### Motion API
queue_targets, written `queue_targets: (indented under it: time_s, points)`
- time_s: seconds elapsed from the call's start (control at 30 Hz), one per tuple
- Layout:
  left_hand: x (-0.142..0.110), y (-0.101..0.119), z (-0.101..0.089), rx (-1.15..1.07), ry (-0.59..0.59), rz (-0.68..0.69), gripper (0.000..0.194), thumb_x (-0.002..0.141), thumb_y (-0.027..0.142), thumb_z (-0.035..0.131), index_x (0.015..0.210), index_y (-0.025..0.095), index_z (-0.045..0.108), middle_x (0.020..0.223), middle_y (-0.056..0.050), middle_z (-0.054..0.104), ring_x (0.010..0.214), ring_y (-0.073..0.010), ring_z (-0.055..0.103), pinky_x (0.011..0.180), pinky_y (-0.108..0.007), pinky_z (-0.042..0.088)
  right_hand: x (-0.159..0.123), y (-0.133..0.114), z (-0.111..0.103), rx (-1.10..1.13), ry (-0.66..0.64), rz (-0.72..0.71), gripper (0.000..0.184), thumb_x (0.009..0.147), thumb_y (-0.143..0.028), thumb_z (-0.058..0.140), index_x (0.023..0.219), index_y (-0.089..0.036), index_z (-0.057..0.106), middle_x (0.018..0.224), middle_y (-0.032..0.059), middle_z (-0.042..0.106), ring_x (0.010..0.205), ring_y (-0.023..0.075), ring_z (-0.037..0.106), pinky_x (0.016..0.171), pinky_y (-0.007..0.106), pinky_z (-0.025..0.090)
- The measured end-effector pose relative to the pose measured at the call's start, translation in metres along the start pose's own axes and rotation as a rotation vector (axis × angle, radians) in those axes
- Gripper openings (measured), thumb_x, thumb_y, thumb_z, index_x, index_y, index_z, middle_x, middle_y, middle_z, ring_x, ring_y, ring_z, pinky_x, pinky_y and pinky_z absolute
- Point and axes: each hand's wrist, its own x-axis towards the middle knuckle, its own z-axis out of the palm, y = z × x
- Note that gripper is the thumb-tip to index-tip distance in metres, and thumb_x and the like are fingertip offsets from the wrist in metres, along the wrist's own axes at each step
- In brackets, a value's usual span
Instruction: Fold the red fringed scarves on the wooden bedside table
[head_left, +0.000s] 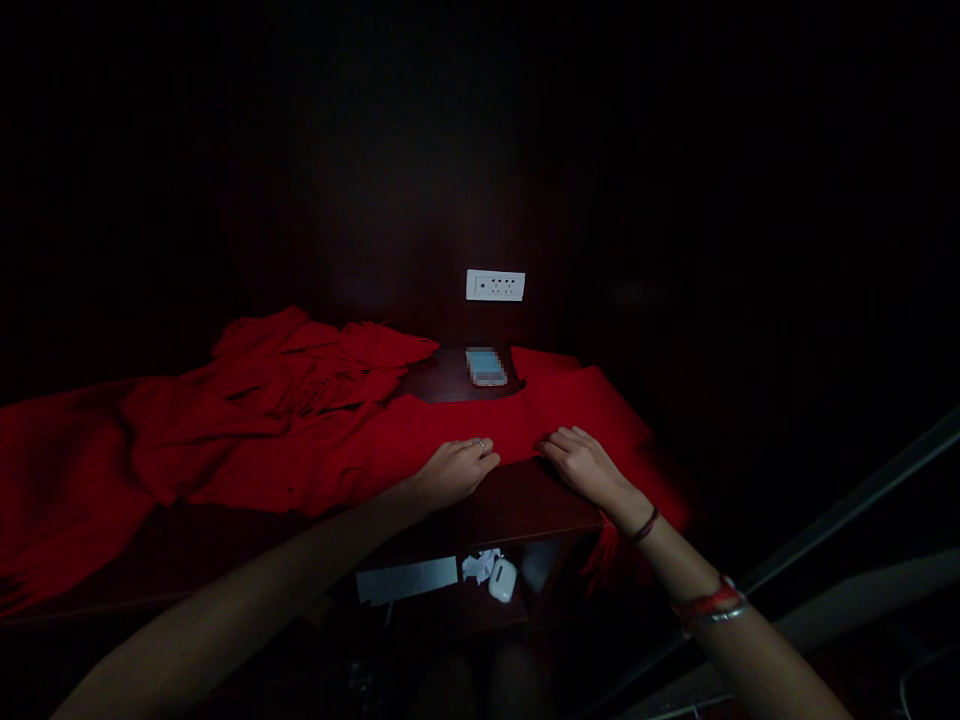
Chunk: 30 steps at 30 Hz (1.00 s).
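Note:
A long red scarf point(465, 425) with fringed ends lies across a dark wooden tabletop, flat in the middle and rumpled at the left. My left hand point(457, 468), with a ring on one finger, is closed on the scarf's near edge. A short way to the right, my right hand point(581, 462) has its fingers bent and pinching the same edge; the thumb is mostly hidden. Beyond my right hand the scarf spreads over the table's right end, and its fringe point(604, 550) hangs below the edge.
A phone point(486, 367) lies behind the scarf, below a white wall socket point(495, 286). On a shelf under the tabletop are a white earphone case point(502, 580), crumpled white paper point(480, 565) and a pale flat sheet point(409, 580). The surroundings are very dark.

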Motion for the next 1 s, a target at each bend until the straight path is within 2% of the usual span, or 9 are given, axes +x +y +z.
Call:
queue_targets:
  time_s: [0.23, 0.37, 0.5, 0.67, 0.83, 1.0]
  points:
    - [-0.001, -0.003, -0.004, -0.043, -0.025, 0.048, 0.013, 0.082, 0.017, 0.036, 0.081, 0.018, 0.049, 0.082, -0.002, 0.052, 0.074, -0.0131, 0.051, 0.061, -0.022, 0.039, 0.001, -0.003, -0.007, 0.006, -0.019, 0.045, 0.019, 0.081, -0.019, 0.038, 0.089, -0.017, 0.055, 0.079, 0.0047, 0.056, 0.075, 0.0157, 0.046, 0.071, 0.029, 0.030]
    - [-0.001, -0.002, -0.004, -0.061, -0.017, 0.060, 0.014, 0.082, 0.019, 0.035, 0.079, 0.018, 0.049, 0.080, -0.001, 0.052, 0.073, -0.0128, 0.051, 0.061, -0.021, 0.039, 0.008, -0.013, -0.013, 0.017, -0.029, -0.051, 0.019, 0.080, -0.020, 0.042, 0.095, -0.018, 0.053, 0.082, 0.0047, 0.056, 0.078, 0.0157, 0.045, 0.072, 0.030, 0.029]
    - [-0.002, -0.002, -0.005, -0.058, -0.009, 0.040, 0.016, 0.083, 0.021, 0.035, 0.080, 0.018, 0.050, 0.081, -0.002, 0.052, 0.074, -0.0132, 0.051, 0.061, -0.022, 0.039, 0.013, -0.021, -0.011, -0.003, -0.075, -0.137, 0.015, 0.078, -0.016, 0.044, 0.088, -0.017, 0.055, 0.079, 0.0044, 0.056, 0.076, 0.0155, 0.046, 0.067, 0.028, 0.030]
    - [-0.004, -0.007, -0.008, -0.025, -0.043, 0.017, 0.013, 0.081, 0.019, 0.038, 0.080, 0.018, 0.050, 0.080, -0.002, 0.054, 0.073, -0.0139, 0.052, 0.059, -0.022, 0.039, 0.011, -0.024, -0.007, -0.017, -0.087, -0.066, 0.012, 0.077, -0.015, 0.046, 0.085, -0.016, 0.055, 0.075, 0.0028, 0.055, 0.067, 0.0140, 0.046, 0.062, 0.026, 0.030]
    - [-0.006, -0.010, -0.009, -0.050, -0.063, -0.005, 0.011, 0.080, 0.017, 0.039, 0.080, 0.018, 0.050, 0.080, -0.002, 0.053, 0.072, -0.0132, 0.052, 0.058, -0.021, 0.039, 0.018, -0.033, -0.011, 0.011, -0.050, -0.066, 0.012, 0.079, -0.018, 0.042, 0.082, -0.016, 0.054, 0.076, 0.0034, 0.054, 0.071, 0.0145, 0.045, 0.063, 0.027, 0.030]
    - [-0.007, -0.012, -0.009, -0.068, -0.058, -0.032, 0.013, 0.081, 0.023, 0.038, 0.081, 0.018, 0.050, 0.083, -0.002, 0.052, 0.075, -0.0135, 0.052, 0.058, -0.021, 0.039, 0.022, -0.038, -0.008, 0.027, -0.068, -0.054, 0.012, 0.078, -0.015, 0.044, 0.081, -0.016, 0.055, 0.075, 0.0040, 0.055, 0.071, 0.0144, 0.045, 0.063, 0.027, 0.030]
